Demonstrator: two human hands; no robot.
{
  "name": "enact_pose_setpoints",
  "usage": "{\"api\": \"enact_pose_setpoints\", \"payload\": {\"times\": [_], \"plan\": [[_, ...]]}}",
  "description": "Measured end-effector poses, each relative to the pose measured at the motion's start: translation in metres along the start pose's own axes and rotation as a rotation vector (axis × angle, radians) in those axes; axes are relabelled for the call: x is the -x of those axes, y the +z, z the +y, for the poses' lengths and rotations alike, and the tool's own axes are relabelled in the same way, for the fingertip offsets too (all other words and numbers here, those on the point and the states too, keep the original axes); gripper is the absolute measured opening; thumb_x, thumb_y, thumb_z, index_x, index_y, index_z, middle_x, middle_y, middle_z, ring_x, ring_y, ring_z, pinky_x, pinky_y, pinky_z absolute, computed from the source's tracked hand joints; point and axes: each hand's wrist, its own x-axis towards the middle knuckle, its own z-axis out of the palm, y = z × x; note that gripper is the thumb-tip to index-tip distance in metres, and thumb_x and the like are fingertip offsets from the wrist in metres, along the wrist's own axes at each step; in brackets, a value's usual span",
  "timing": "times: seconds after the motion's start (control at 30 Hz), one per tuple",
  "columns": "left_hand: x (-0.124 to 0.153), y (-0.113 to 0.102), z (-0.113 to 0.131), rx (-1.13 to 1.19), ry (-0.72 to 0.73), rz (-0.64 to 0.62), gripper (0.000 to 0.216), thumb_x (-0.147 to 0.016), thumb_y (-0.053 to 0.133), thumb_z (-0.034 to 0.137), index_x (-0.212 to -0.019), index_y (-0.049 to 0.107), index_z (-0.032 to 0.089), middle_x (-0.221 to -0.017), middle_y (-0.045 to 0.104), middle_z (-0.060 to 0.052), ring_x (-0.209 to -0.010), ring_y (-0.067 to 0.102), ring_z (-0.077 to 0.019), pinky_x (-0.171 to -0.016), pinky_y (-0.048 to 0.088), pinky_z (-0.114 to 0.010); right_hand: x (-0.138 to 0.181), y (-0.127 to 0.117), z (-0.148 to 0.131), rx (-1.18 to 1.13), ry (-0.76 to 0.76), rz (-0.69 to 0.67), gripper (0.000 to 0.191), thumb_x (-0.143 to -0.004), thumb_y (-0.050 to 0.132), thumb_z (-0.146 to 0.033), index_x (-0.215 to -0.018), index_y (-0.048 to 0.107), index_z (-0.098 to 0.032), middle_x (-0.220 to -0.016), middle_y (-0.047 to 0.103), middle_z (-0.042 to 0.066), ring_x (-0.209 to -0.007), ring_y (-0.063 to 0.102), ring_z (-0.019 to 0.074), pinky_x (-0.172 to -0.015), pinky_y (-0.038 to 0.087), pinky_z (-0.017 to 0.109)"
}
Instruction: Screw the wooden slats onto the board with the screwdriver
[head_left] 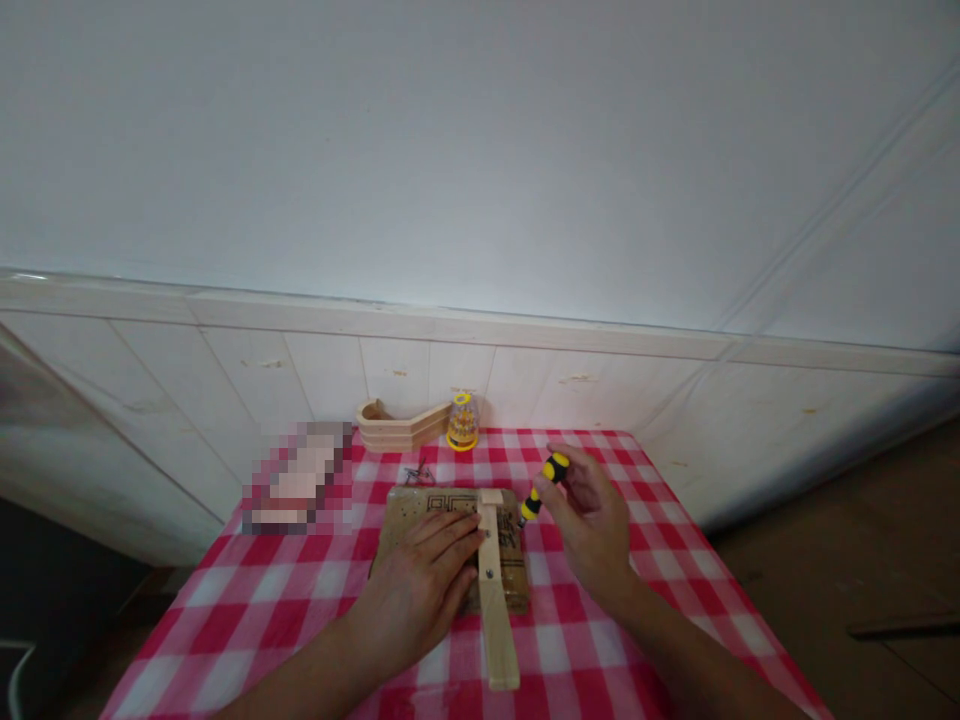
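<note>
My right hand (596, 525) grips a black-and-yellow screwdriver (545, 485), its tip slanting down to the left near the board's right edge. My left hand (431, 575) lies flat with fingers stretched, the fingertips against a pale wooden strip (498, 632). Two dark screws show in that strip, and a small wooden block (491, 496) sits at its far end. Beneath lies a brown slab (405, 508) with black printed marks, partly hidden by my left hand. Whether the screwdriver tip touches anything, I cannot tell.
Behind the slab lie several loose screws (418, 472). A curved, layered wooden piece (401, 432) and a clear cup-shaped container (463, 425) with yellow rims stand by the wall. At left is a blurred-out flat object (300, 480). A red-and-white checked cloth (630, 660) covers the table.
</note>
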Motion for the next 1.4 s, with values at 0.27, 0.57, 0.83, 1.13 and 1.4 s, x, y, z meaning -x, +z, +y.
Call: {"api": "enact_pose_setpoints", "payload": {"times": [0.27,0.57,0.83,1.13,1.4], "plan": [[0.000,-0.001,0.000,-0.020,0.003,0.014,0.035,-0.100,0.049,0.016,-0.133,0.062,0.014,-0.131,0.071,-0.014,-0.123,0.067,-0.0301,-0.106,0.057,-0.053,-0.008,0.004,0.016,-0.047,0.361,-0.319,0.023,-0.078,0.060,-0.024,-0.101,0.065,-0.022,-0.062,0.057,-0.008,-0.044,0.051,0.0108,-0.042,0.040,0.020],[0.000,-0.001,0.001,0.025,-0.022,0.009,0.032,-0.100,0.048,0.016,-0.131,0.059,0.016,-0.127,0.072,-0.014,-0.123,0.067,-0.0297,-0.106,0.057,-0.052,0.002,0.018,0.026,0.077,0.215,-0.449,0.016,-0.085,0.066,-0.027,-0.095,0.077,-0.020,-0.086,0.077,0.002,-0.078,0.070,0.0193,-0.069,0.055,0.029],[-0.001,-0.003,0.003,0.076,-0.067,0.009,0.029,-0.097,0.051,0.014,-0.124,0.059,0.020,-0.123,0.073,-0.012,-0.122,0.067,-0.0285,-0.105,0.058,-0.049,0.002,0.016,0.027,0.116,0.193,-0.440,0.017,-0.087,0.066,-0.030,-0.095,0.079,-0.022,-0.088,0.079,0.003,-0.080,0.070,0.0203,-0.072,0.055,0.030],[-0.001,-0.002,0.003,0.088,-0.097,0.004,0.024,-0.094,0.053,0.013,-0.114,0.063,0.022,-0.122,0.074,-0.011,-0.122,0.067,-0.0280,-0.106,0.057,-0.049,0.002,0.016,0.027,0.100,0.183,-0.430,0.018,-0.087,0.067,-0.029,-0.095,0.081,-0.021,-0.090,0.081,0.004,-0.078,0.072,0.0203,-0.070,0.057,0.030],[-0.002,-0.003,0.002,0.092,-0.081,0.009,0.024,-0.093,0.054,0.012,-0.114,0.063,0.021,-0.122,0.074,-0.011,-0.123,0.067,-0.0279,-0.106,0.057,-0.048,0.003,0.017,0.030,0.121,0.151,-0.420,0.020,-0.088,0.068,-0.035,-0.096,0.082,-0.022,-0.096,0.083,0.006,-0.084,0.075,0.0229,-0.079,0.059,0.036]]}}
